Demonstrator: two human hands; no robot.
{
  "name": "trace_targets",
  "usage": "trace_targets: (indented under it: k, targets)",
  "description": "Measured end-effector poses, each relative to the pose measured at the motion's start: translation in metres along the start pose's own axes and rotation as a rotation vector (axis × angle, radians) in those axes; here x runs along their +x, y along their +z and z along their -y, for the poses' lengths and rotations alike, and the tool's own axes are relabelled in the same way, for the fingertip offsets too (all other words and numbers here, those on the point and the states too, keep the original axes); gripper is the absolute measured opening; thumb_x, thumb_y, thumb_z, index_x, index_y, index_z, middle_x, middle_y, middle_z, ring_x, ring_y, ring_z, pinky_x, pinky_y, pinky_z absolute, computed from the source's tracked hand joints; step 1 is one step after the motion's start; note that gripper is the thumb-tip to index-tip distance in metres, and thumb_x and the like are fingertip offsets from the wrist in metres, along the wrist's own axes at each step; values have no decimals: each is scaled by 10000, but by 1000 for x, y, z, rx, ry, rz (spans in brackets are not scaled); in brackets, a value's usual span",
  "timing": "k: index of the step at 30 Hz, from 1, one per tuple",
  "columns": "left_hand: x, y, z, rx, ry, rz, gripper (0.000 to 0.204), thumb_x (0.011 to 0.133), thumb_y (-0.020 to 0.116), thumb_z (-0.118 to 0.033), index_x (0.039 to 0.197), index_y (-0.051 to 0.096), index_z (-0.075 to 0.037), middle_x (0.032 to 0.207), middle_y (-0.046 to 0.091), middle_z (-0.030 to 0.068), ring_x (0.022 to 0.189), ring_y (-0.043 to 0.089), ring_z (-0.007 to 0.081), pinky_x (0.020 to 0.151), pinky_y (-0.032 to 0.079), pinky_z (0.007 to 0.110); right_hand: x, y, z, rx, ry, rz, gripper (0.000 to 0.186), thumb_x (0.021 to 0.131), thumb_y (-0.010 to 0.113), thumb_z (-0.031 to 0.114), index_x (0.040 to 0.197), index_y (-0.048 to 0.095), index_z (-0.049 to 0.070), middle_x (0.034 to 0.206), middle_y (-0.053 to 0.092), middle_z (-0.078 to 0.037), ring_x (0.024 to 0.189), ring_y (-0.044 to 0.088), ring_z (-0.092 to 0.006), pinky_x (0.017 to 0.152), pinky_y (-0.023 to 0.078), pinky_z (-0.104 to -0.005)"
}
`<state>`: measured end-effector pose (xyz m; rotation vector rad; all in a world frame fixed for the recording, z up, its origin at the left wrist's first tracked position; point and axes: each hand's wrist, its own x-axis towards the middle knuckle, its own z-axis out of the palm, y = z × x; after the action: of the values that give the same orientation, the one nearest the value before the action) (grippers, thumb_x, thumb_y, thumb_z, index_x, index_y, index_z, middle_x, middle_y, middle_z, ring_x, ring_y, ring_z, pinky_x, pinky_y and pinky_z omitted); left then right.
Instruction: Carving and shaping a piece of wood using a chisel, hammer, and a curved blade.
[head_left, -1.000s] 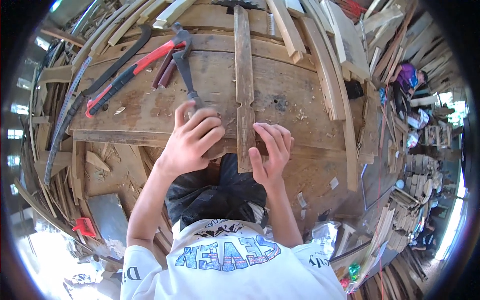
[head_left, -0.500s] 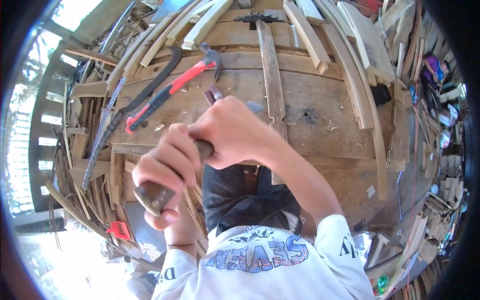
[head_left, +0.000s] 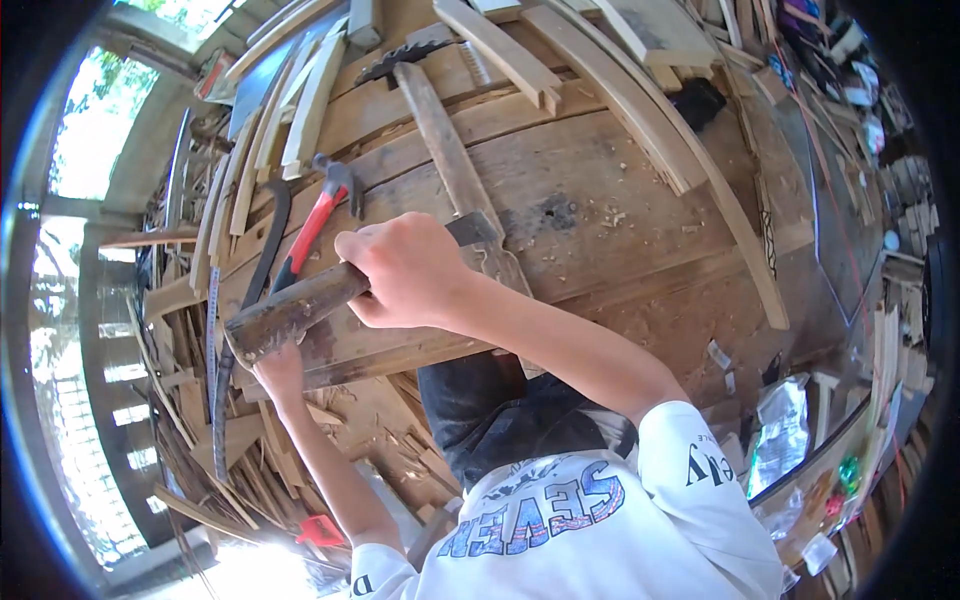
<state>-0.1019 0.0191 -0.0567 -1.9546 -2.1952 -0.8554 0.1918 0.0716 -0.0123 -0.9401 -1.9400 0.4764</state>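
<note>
My right hand (head_left: 412, 272) is closed around a chisel-like tool (head_left: 295, 312). Its thick, worn wooden handle runs left from my fist, and a flat dark metal blade comes out on the other side, overlapping a notched wooden strip (head_left: 440, 130) in this view. Behind the handle's far end is my left hand (head_left: 283, 358); its fingers are mostly hidden, and I cannot tell what they hold. A claw hammer (head_left: 318, 222) with a red and black handle lies beyond, its lower end covered by the wooden handle. Alongside lies a dark curved tool (head_left: 268, 240).
Wood shavings dot the workbench (head_left: 600, 245). A toothed circular saw blade (head_left: 405, 60) shows at the bench's far side. Long wooden battens (head_left: 315, 110) lie at far left, others (head_left: 640, 115) at right. Offcuts and a red plastic piece (head_left: 320, 530) lie below the bench at left.
The view has swung, shifting the bench things leftward. My left hand has gone from gripping the wooden handle to behind its end. My right hand keeps hold of the tool.
</note>
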Motion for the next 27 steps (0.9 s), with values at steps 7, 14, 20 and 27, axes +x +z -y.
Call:
trace_targets:
  k: [7, 14, 20, 27]
  targets:
    - [11, 14, 2, 265, -22, 162, 527, 882, 617, -360, 1290, 517, -43, 1283, 534, 217, 1257, 412, 386, 1060, 251, 494, -4, 6, -9, 27, 21, 7, 261, 616, 718, 190, 733, 520, 67, 622, 573, -71, 579, 612, -295, 528, 473, -410]
    - [25, 26, 9, 231, 173, 39, 367, 873, 606, -275, 1186, 599, -84, 1131, 606, 149, 1093, 529, 370, 930, 372, 498, -6, 2, -28, 163, -64, 27, 391, 768, 673, 419, 738, 553, 48, 608, 572, -78, 575, 609, -303, 529, 462, -400]
    - [34, 30, 19, 194, 252, 26, 416, 791, 672, -216, 1183, 582, -108, 1045, 564, 103, 1023, 526, 337, 873, 402, 476, -7, 3, -46, 163, -141, 58, 504, 853, 582, 548, 781, 608, 50, 609, 583, -90, 584, 610, -307, 518, 450, -392]
    - [33, 33, -1, 245, 286, -70, 355, 830, 691, -304, 1101, 630, -82, 986, 603, 138, 949, 555, 344, 828, 432, 461, -10, 9, -33, 49, -248, 5, 511, 824, 592, 577, 730, 567, 75, 631, 574, -86, 550, 592, -298, 470, 436, -389]
